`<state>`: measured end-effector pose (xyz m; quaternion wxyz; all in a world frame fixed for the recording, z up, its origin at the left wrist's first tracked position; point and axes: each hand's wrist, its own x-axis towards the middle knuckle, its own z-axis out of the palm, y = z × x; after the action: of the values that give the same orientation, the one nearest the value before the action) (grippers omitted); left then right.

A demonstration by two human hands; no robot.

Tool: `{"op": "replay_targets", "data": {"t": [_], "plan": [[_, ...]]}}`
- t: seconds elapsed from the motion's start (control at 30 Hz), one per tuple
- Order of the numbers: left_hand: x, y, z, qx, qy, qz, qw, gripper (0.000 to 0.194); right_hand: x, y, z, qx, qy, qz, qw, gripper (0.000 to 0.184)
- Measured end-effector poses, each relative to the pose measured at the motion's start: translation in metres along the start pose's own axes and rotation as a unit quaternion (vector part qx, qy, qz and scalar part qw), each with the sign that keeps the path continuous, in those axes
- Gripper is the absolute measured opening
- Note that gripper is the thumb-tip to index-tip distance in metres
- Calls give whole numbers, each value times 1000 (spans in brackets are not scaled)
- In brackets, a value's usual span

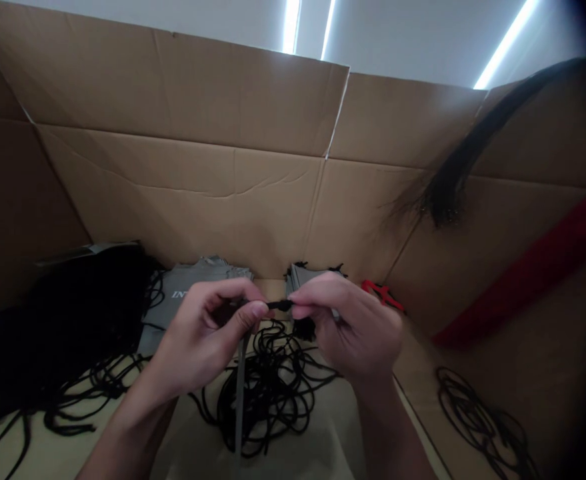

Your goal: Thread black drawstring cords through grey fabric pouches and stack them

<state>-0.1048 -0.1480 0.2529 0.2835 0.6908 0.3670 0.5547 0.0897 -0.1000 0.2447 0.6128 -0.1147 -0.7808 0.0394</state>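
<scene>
My left hand (207,333) and my right hand (347,327) meet in front of me, both pinching the same short stretch of black cord (279,305) between thumb and fingers. A thin grey flat piece (240,393) hangs edge-on below my left hand. Under the hands lies a loose tangle of black cords (273,387) on the cardboard floor. Behind the hands stand grey pouches: one with white lettering (187,293) at the left and a stack (305,275) at the right.
Cardboard walls (197,180) enclose the space. A big heap of black cords (57,327) fills the left. A red clip-like thing (383,293) lies behind my right hand. More black cord (477,420) lies at the right, below a red strip (537,267) and a dark tassel (447,187).
</scene>
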Motion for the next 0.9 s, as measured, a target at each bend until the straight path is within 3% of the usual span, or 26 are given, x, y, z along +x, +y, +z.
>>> {"op": "replay_targets", "data": {"t": [0.1,0.2,0.4,0.47,0.53,0.63,0.67,0.8,0.9], "plan": [[0,0,1,-10,0,-4,1000,22,-3,2,1,-21,18,-4,1000,14],[-2,-1,3,-11,6,-1,1000,21,-7,2,4,-48,31,2,998,20],[-5,-4,9,21,53,32,998,18,-8,2,9,-25,106,97,989,24],[-5,-3,8,36,49,26,998,22,-6,4,6,30,65,142,987,21],[-4,-2,5,62,46,12,997,24,-5,6,1,124,-5,175,977,7],[-5,-1,3,69,42,1,997,21,-3,7,-3,211,-78,161,961,34],[-5,0,2,61,38,0,997,20,-2,7,-2,215,-94,148,961,34],[-6,0,4,38,9,-6,999,20,-2,7,2,228,-97,143,958,8],[-6,-1,6,22,-6,-12,1000,22,-4,7,4,297,-81,194,931,10]]}}
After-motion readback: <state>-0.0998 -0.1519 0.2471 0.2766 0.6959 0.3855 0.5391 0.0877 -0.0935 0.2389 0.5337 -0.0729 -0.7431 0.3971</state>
